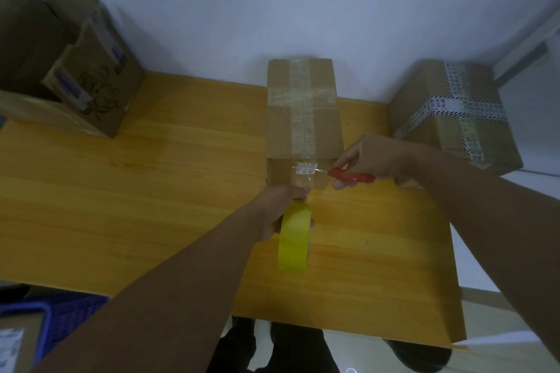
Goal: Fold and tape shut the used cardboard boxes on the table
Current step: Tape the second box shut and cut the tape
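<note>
A closed cardboard box stands on the wooden table, its top seam covered with clear tape. My left hand grips a yellow tape roll just in front of the box, with a clear strip running up to the box's front face. To the right, my right hand holds red-handled scissors. Their blades reach the strip at the box's front top edge.
A taped box with printed tape sits at the right back. An open box with raised flaps stands at the left back. A blue crate is below the table's left front edge. The wall is right behind the boxes.
</note>
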